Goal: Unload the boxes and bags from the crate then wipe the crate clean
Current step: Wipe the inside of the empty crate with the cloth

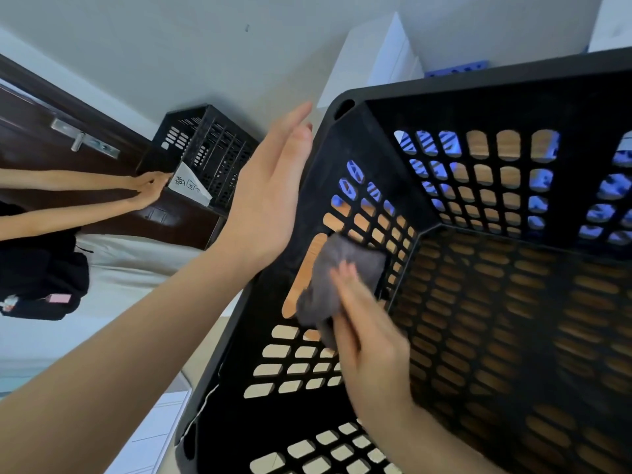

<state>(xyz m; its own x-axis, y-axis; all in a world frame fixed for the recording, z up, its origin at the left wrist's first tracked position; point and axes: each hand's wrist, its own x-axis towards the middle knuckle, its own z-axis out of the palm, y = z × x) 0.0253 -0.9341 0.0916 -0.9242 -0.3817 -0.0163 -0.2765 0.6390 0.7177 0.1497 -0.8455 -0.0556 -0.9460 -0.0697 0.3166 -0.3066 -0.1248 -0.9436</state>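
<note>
Pressing a bunched grey cloth under the fingers of the right hand against the inner face of the black crate's left wall, over its long handle slot; fingers curling on the cloth, finer grip blurring out. Bracing with the left hand, fingers straight and together, holding nothing, palm facing the outside of that same wall near the far-left corner; actual contact not telling clearly. Working with the cloth just far-left of the right palm, the wall's long axis running near to far, so likely calling for strokes along that line, right hand being nearer the work. Containing nothing in the crate but cloth and hand; wood-toned surface showing through the perforations; unloading seemingly done. Logging farther left: second black crate, another person's hands holding a white bag, black backpack.
</note>
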